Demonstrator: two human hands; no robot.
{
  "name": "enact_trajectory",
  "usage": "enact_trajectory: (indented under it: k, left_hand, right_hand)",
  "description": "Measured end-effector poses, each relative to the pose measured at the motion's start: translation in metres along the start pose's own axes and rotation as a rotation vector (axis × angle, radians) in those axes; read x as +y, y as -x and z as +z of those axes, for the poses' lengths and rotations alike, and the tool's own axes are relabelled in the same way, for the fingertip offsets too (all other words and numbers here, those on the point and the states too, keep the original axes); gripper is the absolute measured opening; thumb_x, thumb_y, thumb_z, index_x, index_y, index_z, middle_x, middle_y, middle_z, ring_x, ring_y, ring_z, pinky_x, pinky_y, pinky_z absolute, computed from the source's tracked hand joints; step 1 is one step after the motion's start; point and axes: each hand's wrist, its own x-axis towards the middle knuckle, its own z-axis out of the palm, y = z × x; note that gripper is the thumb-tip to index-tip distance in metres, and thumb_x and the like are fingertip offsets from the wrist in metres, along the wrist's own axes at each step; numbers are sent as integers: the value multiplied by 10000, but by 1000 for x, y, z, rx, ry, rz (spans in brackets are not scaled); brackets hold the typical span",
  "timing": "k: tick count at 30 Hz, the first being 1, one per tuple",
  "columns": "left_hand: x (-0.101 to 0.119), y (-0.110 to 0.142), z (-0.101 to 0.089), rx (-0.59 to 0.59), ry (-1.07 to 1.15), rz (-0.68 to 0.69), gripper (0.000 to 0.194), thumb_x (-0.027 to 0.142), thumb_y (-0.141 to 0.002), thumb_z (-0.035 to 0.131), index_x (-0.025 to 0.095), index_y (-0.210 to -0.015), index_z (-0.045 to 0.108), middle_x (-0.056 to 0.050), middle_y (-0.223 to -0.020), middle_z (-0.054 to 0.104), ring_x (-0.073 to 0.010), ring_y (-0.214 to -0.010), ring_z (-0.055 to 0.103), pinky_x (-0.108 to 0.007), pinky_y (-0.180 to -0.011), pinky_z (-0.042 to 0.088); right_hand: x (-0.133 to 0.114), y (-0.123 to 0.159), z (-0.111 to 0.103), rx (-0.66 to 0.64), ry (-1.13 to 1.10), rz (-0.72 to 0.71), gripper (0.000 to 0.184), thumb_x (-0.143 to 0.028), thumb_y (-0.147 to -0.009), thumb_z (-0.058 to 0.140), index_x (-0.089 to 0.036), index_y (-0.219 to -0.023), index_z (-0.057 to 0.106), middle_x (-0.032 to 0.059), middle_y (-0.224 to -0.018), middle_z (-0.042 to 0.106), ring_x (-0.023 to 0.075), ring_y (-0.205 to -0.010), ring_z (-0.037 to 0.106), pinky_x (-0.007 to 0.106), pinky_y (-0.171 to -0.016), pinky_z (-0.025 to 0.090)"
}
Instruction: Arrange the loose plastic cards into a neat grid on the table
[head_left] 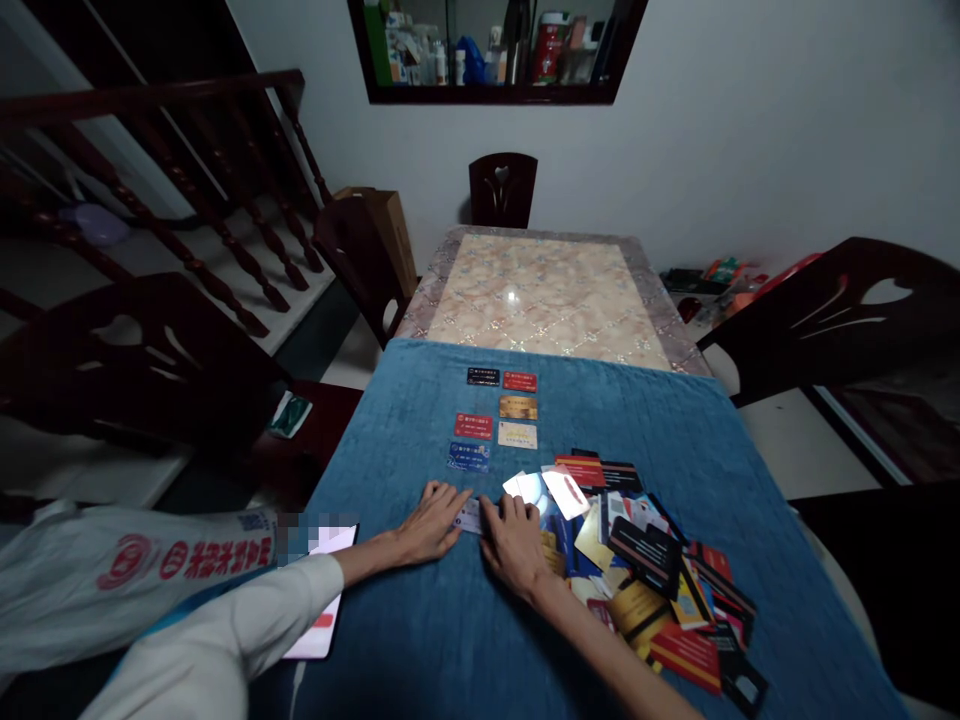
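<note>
Card (470,516), small, pale lilac, rectangular and plastic-looking, sits between the person's two bare hands over a plush blue cloth (622,410) on the near part of the surface (547,290) (whether it lies flat on the fabric or is slightly raised, I cannot tell). The left hand (433,522) grasps its left end with the fingertips, and the right hand (516,545) grasps its right end, covering part of that side. Beyond the hands, six flat rectangular cards lie in two columns: on the left a black card with pale print (483,377), then, after a gap, a red card with white print (473,426) and a blue patterned card (469,457); on the right a second red card (520,382), a shiny gold card (518,407) and a cream card (517,435). Just right of the right hand, a loose heap of overlapping black, red, gold, white and blue plastic cards (645,546) spreads over the cloth. The left arm, in a pale sleeve (247,620), crosses a flat rectangular device with a lit screen (321,610), a thin white cable (297,682) at its near edge. Farther left sits a white plastic bag with red characters (150,570).
</note>
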Motion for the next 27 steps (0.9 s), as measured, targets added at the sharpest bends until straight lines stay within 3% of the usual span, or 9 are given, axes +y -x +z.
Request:
enact_trajectory:
  k: [6, 11, 15, 21, 27]
  left_hand:
    - [-8, -3, -6, 8, 12, 41, 663, 187, -840, 499, 129, -1460, 271, -148, -1178, 536, -287, -1102, 481, -480, -1007, 327]
    - [-19, -13, -19, 47, 17, 34, 674, 193, -834, 498, 162, -1469, 271, -144, -1193, 532, -292, -1112, 470, -481, -1005, 336]
    - [-29, -28, -32, 75, 6, 14, 670, 205, -819, 520, 174, -1455, 310, -143, -1224, 510, -295, -1134, 451, -473, -998, 349]
    - [-44, -56, -54, 53, -24, -15, 624, 229, -839, 533, 170, -1430, 342, -139, -1252, 524, -292, -1142, 446, -480, -1009, 328]
    - [-59, -86, -73, 61, -36, -41, 528, 234, -835, 555, 170, -1342, 420, -125, -1256, 554, -289, -1147, 440, -451, -986, 335]
  right_hand:
    - [2, -6, -2, 10, 52, -16, 625, -193, -851, 517, -202, -1459, 374, 159, -1180, 539, 299, -1066, 462, 438, -880, 317]
    - [9, -22, -13, 73, 57, -42, 553, -209, -882, 497, -162, -1424, 401, 144, -1188, 563, 284, -1062, 459, 443, -921, 308]
    - [17, -40, -24, 117, 49, -43, 467, -230, -905, 485, -146, -1364, 466, 146, -1226, 570, 277, -1073, 458, 443, -944, 303]
    - [32, -70, -35, 185, 48, 6, 487, -293, -893, 545, -215, -1369, 476, 139, -1306, 538, 286, -1126, 435, 425, -926, 307]
    - [48, -105, -44, 151, 77, 63, 534, -326, -881, 567, -209, -1389, 453, 136, -1373, 512, 289, -1164, 422, 424, -933, 307]
